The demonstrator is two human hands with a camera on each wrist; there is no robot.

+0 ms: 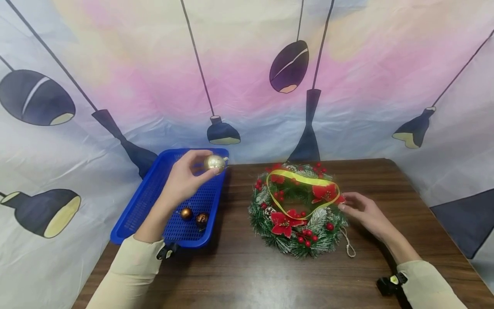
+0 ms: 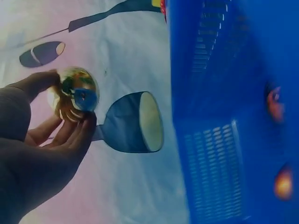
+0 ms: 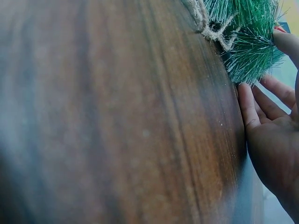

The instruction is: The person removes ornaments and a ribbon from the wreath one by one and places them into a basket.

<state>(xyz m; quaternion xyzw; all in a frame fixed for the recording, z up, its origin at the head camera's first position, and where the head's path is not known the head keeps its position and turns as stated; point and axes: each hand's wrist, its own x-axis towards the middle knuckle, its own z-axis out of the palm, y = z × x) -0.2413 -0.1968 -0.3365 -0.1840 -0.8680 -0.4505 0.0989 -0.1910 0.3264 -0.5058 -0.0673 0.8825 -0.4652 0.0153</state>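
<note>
Up over the basket, my left hand [image 1: 189,176] pinches a shiny gold Christmas bauble [image 1: 214,163] between thumb and fingers. The left wrist view shows the same bauble [image 2: 77,94] reflecting something blue. On the table lies a green Christmas wreath [image 1: 281,242] with red flowers, berries and frosted sprigs. A loop of yellow ribbon [image 1: 297,177] lies across its top. At the wreath's right edge, my right hand [image 1: 364,214] grips the rim by a red flower, thumb above. In the right wrist view its fingers [image 3: 250,105] are at the green needles.
The blue plastic basket [image 1: 135,206] stands at the table's left, with a copper bauble [image 1: 186,213] and a dark brown one [image 1: 201,220] inside. A twine loop [image 1: 350,250] hangs off the wreath onto the wooden table [image 1: 251,279]. A printed cloth [image 1: 247,86] backs the table.
</note>
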